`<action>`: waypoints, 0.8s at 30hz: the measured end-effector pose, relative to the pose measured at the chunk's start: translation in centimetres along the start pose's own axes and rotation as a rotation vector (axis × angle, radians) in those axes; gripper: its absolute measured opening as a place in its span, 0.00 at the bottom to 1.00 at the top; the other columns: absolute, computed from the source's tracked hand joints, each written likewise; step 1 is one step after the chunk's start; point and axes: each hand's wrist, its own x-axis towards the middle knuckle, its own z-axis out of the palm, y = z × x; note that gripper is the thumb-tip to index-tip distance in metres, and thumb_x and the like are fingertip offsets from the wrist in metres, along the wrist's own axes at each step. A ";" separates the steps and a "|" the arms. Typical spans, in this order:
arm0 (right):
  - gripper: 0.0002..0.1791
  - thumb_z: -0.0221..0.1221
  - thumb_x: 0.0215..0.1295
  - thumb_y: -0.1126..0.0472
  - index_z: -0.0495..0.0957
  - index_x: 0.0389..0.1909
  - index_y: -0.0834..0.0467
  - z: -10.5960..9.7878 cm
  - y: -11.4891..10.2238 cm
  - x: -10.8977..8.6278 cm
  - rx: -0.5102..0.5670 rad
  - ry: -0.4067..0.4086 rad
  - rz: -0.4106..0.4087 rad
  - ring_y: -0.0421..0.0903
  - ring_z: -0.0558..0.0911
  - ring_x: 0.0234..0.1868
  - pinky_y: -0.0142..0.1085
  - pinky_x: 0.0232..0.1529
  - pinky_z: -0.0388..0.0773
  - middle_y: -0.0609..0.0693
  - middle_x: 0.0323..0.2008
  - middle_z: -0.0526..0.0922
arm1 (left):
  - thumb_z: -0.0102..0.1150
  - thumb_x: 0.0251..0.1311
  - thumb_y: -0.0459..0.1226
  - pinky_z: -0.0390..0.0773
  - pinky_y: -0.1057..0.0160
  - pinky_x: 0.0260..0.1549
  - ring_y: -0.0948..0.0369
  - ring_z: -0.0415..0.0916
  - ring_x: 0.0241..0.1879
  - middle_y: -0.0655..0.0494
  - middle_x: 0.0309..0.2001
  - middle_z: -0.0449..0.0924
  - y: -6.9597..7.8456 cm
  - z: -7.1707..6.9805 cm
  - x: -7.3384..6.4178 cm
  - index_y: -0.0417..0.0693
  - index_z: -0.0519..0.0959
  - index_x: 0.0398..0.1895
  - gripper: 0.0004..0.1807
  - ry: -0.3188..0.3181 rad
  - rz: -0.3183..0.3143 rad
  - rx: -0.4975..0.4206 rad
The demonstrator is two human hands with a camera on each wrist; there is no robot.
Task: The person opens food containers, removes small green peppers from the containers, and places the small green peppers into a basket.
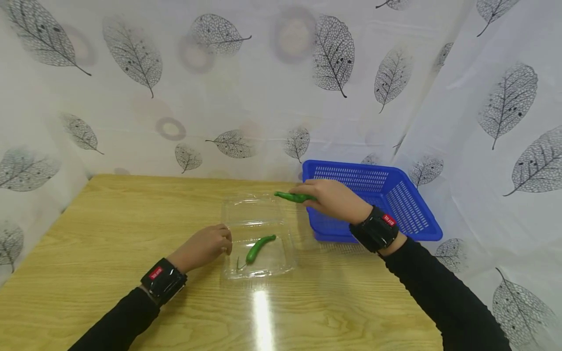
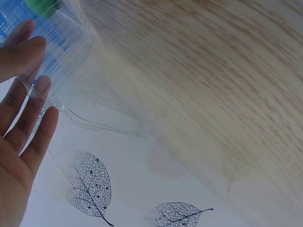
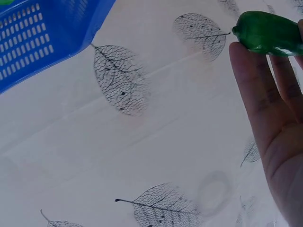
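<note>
Green chili pepper (image 1: 287, 196), glossy and smooth, is pinched in the person's right hand (image 1: 331, 197), held up near the left side of a blue plastic basket (image 1: 406, 207). From here I see the left hand (image 1: 204, 247) gripping the edge of an unfolded clear clamshell (image 1: 278, 258), where a curved, thin-stemmed second chili (image 1: 259, 247) lies.

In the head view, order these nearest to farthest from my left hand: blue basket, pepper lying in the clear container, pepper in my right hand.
1. Lying pepper, just to the right.
2. Held pepper, farther right and ahead.
3. Blue basket, rightmost.
</note>
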 end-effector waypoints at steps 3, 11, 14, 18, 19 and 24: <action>0.22 0.63 0.58 0.61 0.77 0.55 0.51 -0.5 1.4 -0.6 0.020 0.004 0.053 0.43 0.80 0.38 0.36 0.38 0.79 0.48 0.39 0.83 | 0.67 0.43 0.26 0.80 0.66 0.38 0.62 0.76 0.35 0.60 0.30 0.80 0.1 0.0 0.0 0.52 0.84 0.21 0.10 0.000 0.002 0.002; 0.23 0.60 0.62 0.62 0.74 0.59 0.54 -1.4 5.2 -2.3 0.080 -0.016 0.202 0.51 0.80 0.51 0.44 0.52 0.78 0.54 0.53 0.81 | 0.68 0.43 0.27 0.80 0.67 0.37 0.63 0.76 0.35 0.60 0.29 0.80 0.1 0.0 0.1 0.53 0.84 0.21 0.10 -0.002 0.001 0.014; 0.23 0.59 0.63 0.63 0.72 0.60 0.54 -1.3 6.9 -2.9 0.096 -0.020 0.259 0.52 0.81 0.49 0.46 0.51 0.78 0.56 0.52 0.81 | 0.68 0.43 0.27 0.80 0.67 0.37 0.63 0.76 0.34 0.60 0.29 0.80 0.1 0.1 0.1 0.53 0.84 0.21 0.10 0.000 0.002 0.017; 0.23 0.58 0.63 0.63 0.72 0.61 0.54 -1.2 9.2 -3.6 0.089 -0.020 0.316 0.54 0.81 0.46 0.47 0.47 0.79 0.57 0.48 0.82 | 0.68 0.42 0.26 0.80 0.66 0.37 0.62 0.76 0.34 0.60 0.29 0.80 0.1 0.0 0.1 0.52 0.84 0.21 0.10 -0.005 0.005 0.014; 0.23 0.58 0.63 0.63 0.72 0.61 0.54 -1.1 9.8 -3.8 0.083 -0.021 0.334 0.54 0.81 0.46 0.47 0.46 0.79 0.58 0.47 0.82 | 0.68 0.43 0.26 0.80 0.66 0.37 0.62 0.76 0.35 0.60 0.29 0.80 0.1 0.0 0.1 0.52 0.84 0.21 0.10 -0.007 0.004 0.014; 0.24 0.59 0.63 0.63 0.72 0.61 0.56 -0.8 12.4 -4.7 0.088 -0.038 0.423 0.57 0.79 0.47 0.48 0.45 0.78 0.60 0.46 0.81 | 0.68 0.43 0.26 0.80 0.66 0.37 0.62 0.76 0.35 0.60 0.29 0.80 0.1 0.0 0.1 0.52 0.84 0.21 0.10 -0.012 0.004 0.012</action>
